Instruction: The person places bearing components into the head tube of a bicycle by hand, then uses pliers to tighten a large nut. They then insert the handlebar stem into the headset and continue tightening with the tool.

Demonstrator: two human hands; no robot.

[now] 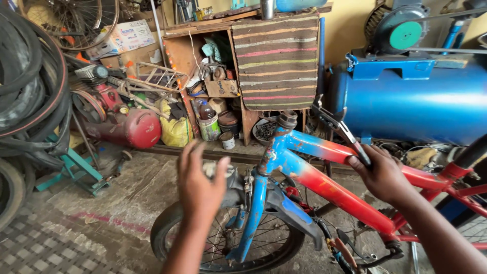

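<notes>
Right hand: the right hand (381, 175) is closed around the handle of an adjustable wrench (339, 128), fingers wrapped tight.
Wrench: its head reaches up to the headset nut (287, 120) atop the bicycle frame (324, 185); whether it touches the nut is unclear.
Left hand: the left hand (199, 185) hangs open, fingers spread, gripping nothing, above the front wheel (223, 243).
Bicycle: the red-and-blue frame slants across the lower right, blue fork (252, 213) running down to the wheel.
Behind: a blue compressor tank (411, 101) stands just beyond the frame.
Left side: a red tank (137, 128) lies on the floor; tyres (30, 81) hang at the left edge.
Shelf: a striped cloth (278, 61) drapes over a cluttered wooden shelf (203, 61).
</notes>
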